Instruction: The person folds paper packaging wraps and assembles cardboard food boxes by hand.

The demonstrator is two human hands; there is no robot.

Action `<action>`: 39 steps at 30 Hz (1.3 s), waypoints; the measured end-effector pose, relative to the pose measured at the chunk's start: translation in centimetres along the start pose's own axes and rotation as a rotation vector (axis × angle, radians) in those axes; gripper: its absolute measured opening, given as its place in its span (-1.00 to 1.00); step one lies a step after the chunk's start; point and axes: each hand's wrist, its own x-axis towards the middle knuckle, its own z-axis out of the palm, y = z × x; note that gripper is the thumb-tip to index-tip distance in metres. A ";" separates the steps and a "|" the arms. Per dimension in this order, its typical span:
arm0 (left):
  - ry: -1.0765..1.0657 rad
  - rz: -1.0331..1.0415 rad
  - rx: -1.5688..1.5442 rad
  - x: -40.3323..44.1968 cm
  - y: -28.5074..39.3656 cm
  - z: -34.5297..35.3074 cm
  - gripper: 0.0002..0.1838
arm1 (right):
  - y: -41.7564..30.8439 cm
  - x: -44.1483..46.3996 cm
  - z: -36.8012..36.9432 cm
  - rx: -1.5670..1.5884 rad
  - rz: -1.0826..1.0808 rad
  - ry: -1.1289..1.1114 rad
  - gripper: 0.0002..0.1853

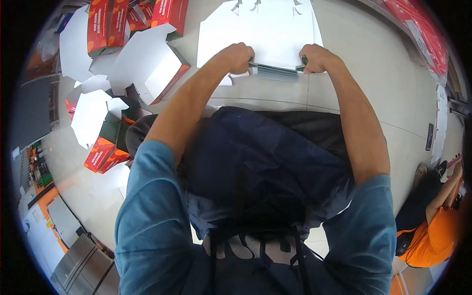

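Observation:
A stack of flat white cardboard box blanks [260,37] lies on the floor in front of me, with several curved slits near its far end. My left hand [238,57] is closed on the near left corner, where a dark green edge shows. At the near right corner my right hand [318,58] is closed too, and a green underside shows beside its fingers. Between the hands, the layered near edges [275,73] of the blanks are visible. My fingertips are partly hidden under the cardboard.
Folded red and green boxes with white insides [152,64] sit to the left, and more boxes [105,152] lie nearer me. Red items in clear plastic [418,34] are at the upper right. Another person in an orange shirt [430,241] sits at the lower right.

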 end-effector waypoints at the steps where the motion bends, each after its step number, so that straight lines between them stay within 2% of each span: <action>1: -0.041 0.005 -0.010 0.8 -0.2 -0.8 -0.70 | 0.1 0.1 0.1 -0.004 -0.007 0.010 -0.61; 4: -0.218 -0.099 -0.019 2.8 -0.4 -2.1 -0.65 | 0.0 0.1 0.0 0.001 -0.009 -0.018 -0.60; 5: -0.251 -0.134 -0.013 3.3 -0.5 -2.3 -0.60 | -0.1 0.2 -0.1 0.005 0.031 -0.072 -0.55; 7: -0.275 -0.081 -0.015 3.4 -0.4 -2.3 -0.62 | -1.7 -0.6 -1.7 0.010 0.111 -0.182 -0.44; 8: -0.286 -0.061 -0.015 3.2 -0.5 -2.2 -0.63 | -3.0 -1.6 -2.9 -0.059 0.095 -0.125 -0.40; 10: -0.169 -0.035 0.053 2.0 0.1 -1.1 -0.68 | -6.1 -3.9 -4.4 -0.189 0.051 -0.018 -0.32; 13: 0.059 -0.004 0.123 0.2 1.0 0.8 -0.76 | -7.9 -3.8 -3.2 -0.074 -0.212 -0.068 -0.31; 15: 0.230 0.039 0.064 -1.7 0.8 2.0 -0.78 | -9.3 -2.8 -1.5 -0.032 -0.229 -0.075 -0.38; 18: 0.271 0.023 0.044 -2.3 0.8 2.4 -0.75 | -10.0 -2.0 0.9 -0.050 -0.309 0.059 -0.53; 20: 0.256 -0.010 0.069 -2.3 1.1 2.3 -0.74 | -10.1 -1.7 1.9 -0.091 -0.383 0.198 -0.64; 24: 0.121 -0.188 0.016 -2.0 1.8 0.4 -0.73 | -10.6 -1.3 3.1 -0.061 -0.365 0.232 -0.77; 30: 0.051 -0.324 -0.101 0.6 0.3 -0.8 -0.32 | -7.7 0.8 3.5 0.288 -0.444 0.234 -0.84; 31: -0.006 -0.364 -0.144 1.3 -0.1 -1.2 -0.10 | -7.5 0.9 3.4 0.320 -0.450 0.228 -0.84; 34: 0.069 -0.469 -0.027 1.7 0.3 -1.9 -0.03 | -7.0 1.9 3.3 0.364 -0.430 0.186 -0.86; 35: 0.116 -0.440 -0.014 2.2 0.1 -1.4 0.03 | -7.0 2.4 3.4 0.375 -0.417 0.168 -0.87; 39: 0.075 -0.482 -0.072 2.7 0.2 -1.8 0.03 | -7.6 3.0 1.7 0.416 -0.381 0.079 -0.90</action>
